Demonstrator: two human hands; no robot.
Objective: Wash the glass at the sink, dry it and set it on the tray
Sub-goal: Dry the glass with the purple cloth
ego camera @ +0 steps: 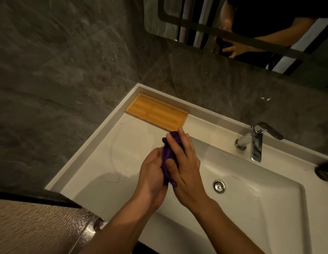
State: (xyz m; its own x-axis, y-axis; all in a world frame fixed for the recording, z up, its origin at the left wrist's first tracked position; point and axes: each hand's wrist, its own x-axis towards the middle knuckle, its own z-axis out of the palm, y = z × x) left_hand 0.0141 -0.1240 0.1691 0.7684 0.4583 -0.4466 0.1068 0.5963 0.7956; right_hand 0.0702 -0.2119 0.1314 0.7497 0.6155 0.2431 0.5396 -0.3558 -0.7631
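Observation:
A purple cloth is bunched between both my hands above the left part of the white sink. My left hand wraps it from the left. My right hand presses on it from the right, fingers spread over the top. The glass is hidden; I cannot tell whether it is inside the cloth. A bamboo tray lies bare at the back left corner of the counter, just beyond my fingertips.
A chrome faucet stands at the back right of the basin, with the drain below it. A dark object sits at the right edge. Grey stone wall and a mirror rise behind. A textured surface lies lower left.

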